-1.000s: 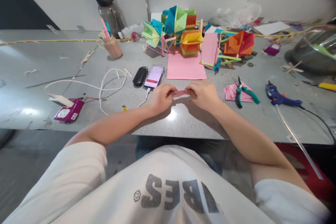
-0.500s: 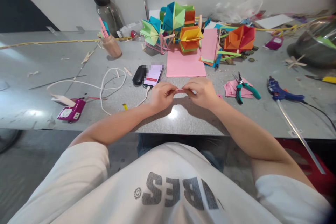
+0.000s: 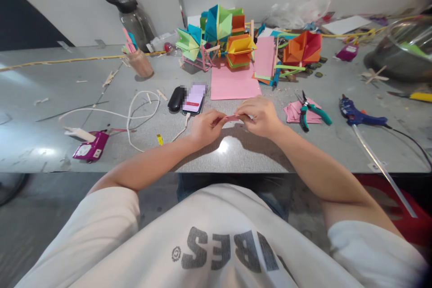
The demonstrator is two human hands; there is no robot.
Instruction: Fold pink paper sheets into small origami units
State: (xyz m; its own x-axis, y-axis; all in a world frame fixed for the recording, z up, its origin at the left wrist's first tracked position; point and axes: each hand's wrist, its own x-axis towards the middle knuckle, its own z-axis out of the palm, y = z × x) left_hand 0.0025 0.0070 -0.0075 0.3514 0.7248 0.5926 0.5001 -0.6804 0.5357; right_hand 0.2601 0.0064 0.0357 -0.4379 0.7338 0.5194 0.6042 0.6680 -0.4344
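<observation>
A small piece of pink paper (image 3: 232, 118) is stretched between my two hands, just above the front part of the table. My left hand (image 3: 209, 128) pinches its left end, and my right hand (image 3: 259, 117) pinches the right end. The fingers cover most of the piece. Beyond my hands lies a larger pink sheet (image 3: 232, 85), flat on the table. Right of my right hand, a pile of pink paper pieces (image 3: 313, 118) sits under pliers with green handles (image 3: 319, 112).
Folded coloured paper shapes (image 3: 219, 24) stand at the back. A phone (image 3: 194, 99) and black case (image 3: 176, 99) lie left of my hands, with a white cable (image 3: 128, 126). On the right are a blue glue gun (image 3: 362, 114), a yellow-handled cutter (image 3: 420, 96) and a glass bowl (image 3: 401, 54).
The pink piece shows a little more of its face between my fingers. My right fingers have shifted slightly on it. The whole view has moved a little.
</observation>
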